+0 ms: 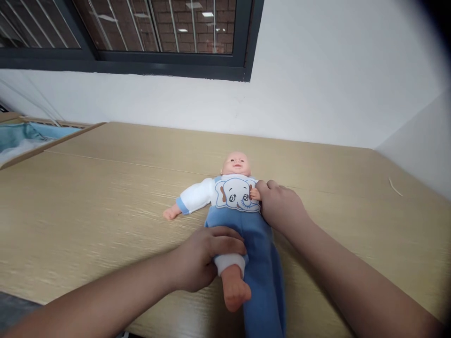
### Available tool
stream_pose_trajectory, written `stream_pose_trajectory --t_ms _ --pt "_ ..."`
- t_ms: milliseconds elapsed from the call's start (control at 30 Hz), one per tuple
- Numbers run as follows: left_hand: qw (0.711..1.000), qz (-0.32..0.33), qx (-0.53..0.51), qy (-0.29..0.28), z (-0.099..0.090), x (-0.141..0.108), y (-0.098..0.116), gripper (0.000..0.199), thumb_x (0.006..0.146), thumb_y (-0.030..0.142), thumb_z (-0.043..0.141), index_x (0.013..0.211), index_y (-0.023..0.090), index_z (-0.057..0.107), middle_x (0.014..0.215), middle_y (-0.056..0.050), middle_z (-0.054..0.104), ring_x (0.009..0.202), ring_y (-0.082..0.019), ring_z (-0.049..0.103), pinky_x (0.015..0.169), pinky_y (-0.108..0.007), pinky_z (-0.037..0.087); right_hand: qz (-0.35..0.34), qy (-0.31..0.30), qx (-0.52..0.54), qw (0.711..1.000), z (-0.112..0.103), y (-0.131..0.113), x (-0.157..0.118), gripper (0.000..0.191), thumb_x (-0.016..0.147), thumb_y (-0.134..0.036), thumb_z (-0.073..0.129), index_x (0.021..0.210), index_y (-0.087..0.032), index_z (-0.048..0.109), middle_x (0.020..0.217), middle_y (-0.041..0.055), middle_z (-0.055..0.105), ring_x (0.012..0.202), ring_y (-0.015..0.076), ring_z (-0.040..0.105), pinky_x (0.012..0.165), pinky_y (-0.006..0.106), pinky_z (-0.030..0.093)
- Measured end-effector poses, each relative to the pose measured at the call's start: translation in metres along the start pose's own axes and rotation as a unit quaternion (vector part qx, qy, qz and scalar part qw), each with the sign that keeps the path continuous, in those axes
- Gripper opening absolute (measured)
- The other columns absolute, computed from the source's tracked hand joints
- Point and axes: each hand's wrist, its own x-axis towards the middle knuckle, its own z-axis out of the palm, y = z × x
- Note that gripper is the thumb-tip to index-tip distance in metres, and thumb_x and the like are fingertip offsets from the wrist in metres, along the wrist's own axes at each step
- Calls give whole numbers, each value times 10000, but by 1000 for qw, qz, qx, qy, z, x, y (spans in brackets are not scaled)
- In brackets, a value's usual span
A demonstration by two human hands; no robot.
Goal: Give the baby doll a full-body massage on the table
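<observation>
In the head view, a doll (241, 217) lies face up on a wood-toned table (134, 188), its head toward the white wall (310, 84) and its legs toward the wearer. The left hand (197, 258) is curled around one lower leg of the blue trousers (262, 263); its fingers (227, 245) cross over the cloth just above the white cuff (230, 262), and the bare foot (235, 293) projects beyond them. The right hand (282, 204) is bent closed about the doll's arm on that side, hiding most of the sleeve; the doll's small hand (254, 194) emerges beside the fingertips, against the elephant face (234, 191) on the chest. The opposite arm, in a white sleeve (197, 195), extends free across the table. The second trouser leg runs past the lower edge, untouched by either hand.
</observation>
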Motion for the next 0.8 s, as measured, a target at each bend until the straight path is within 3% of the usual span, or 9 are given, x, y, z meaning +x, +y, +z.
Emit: stream_pose_trajectory --t_ms 167,267,367,500,567,667,800 --pt "998 46 37 -16 0 -9 6 541 734 43 625 1237 242 621 1274 -102 630 1151 -223 648 895 -291 553 76 14 150 986 5 18 5 98 807 -222 562 903 -219 543 826 39 628 678 201 562 551 292 261" --pt "994 65 79 -28 -1 -13 11 513 725 121 642 1221 252 630 1293 -98 622 1114 -236 664 884 -325 564 126 30 321 938 17 39 9 135 729 -221 591 863 -233 577 811 6 647 708 195 575 593 280 359" --pt "985 103 133 -48 1 -15 17 374 762 267 663 1136 252 671 1268 -89 637 1075 -254 666 902 -376 562 148 60 531 832 39 62 15 169 640 -188 604 806 -220 612 840 13 665 809 215 619 700 301 456" --pt "960 153 228 -62 13 -17 22 233 858 371 658 1052 244 681 1170 -78 673 1051 -237 654 963 -379 537 136 0 794 593 68 87 22 222 624 -203 652 847 -200 651 932 58 702 881 243 657 804 376 535" --pt "947 163 269 -57 20 -18 23 131 899 338 644 992 252 679 1082 -59 688 1004 -211 654 945 -349 537 127 -46 849 510 75 95 23 283 629 -188 681 912 -194 674 1005 72 714 930 247 669 860 404 547" --pt "936 169 306 -27 28 -18 25 57 903 319 665 925 267 668 970 -36 684 937 -194 644 868 -318 544 111 -97 877 457 76 102 21 349 660 -157 683 1007 -197 678 1109 83 712 1054 266 665 965 465 529" --pt "929 184 320 -3 33 -21 23 60 884 299 663 932 263 656 1001 -44 678 923 -209 633 831 -336 546 63 -148 886 434 72 106 16 370 710 -143 661 1074 -204 640 1212 99 686 1190 305 621 1080 593 431"
